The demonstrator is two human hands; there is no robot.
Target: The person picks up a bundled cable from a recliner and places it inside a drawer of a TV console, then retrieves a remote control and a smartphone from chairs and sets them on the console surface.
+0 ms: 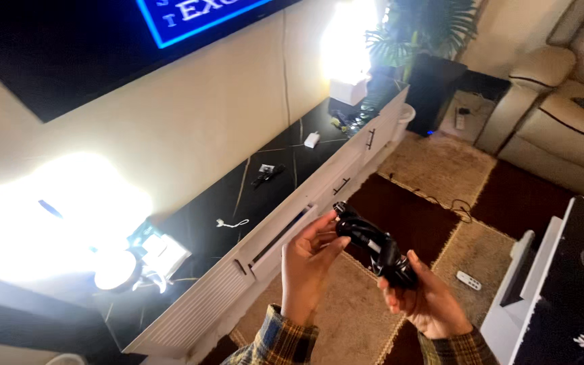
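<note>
Far to the left of my hands, a lamp (pixel 117 270) glares on the low white counter (pixel 251 260), with a second burst of light above it on the wall. The counter's dark top runs away up and to the right; on it, above and left of my left hand, lie a small white cable (pixel 231 223), a dark small gadget (pixel 267 174) and a white block (pixel 311 140). A screen (pixel 69 47) hangs on the wall well above all this.

My left hand (pixel 307 267) is raised, palm turned towards me, fingers loosely curled, and its fingertips pinch the upper end of a bundle of black cord (pixel 373 249). The cord slants down to the right between my hands, held in the air in front of the counter's drawers. My right hand (pixel 428 301) cups the lower end from beneath, fingers closed around it and the thumb on top. Both wrists show plaid cuffs.

Below my hands the floor is covered by a rug (pixel 346 324) in tan and dark brown patches. Just right of my right hand a white remote (pixel 468 280) lies on the rug, and above it a thin wire (pixel 451 203) snakes across the floor. Farther right stands a white table (pixel 542 290) with a dark patterned top. Up beyond it are a plant (pixel 417 30) in a dark pot and a cream sofa (pixel 562 115) with a dark remote on its seat.
</note>
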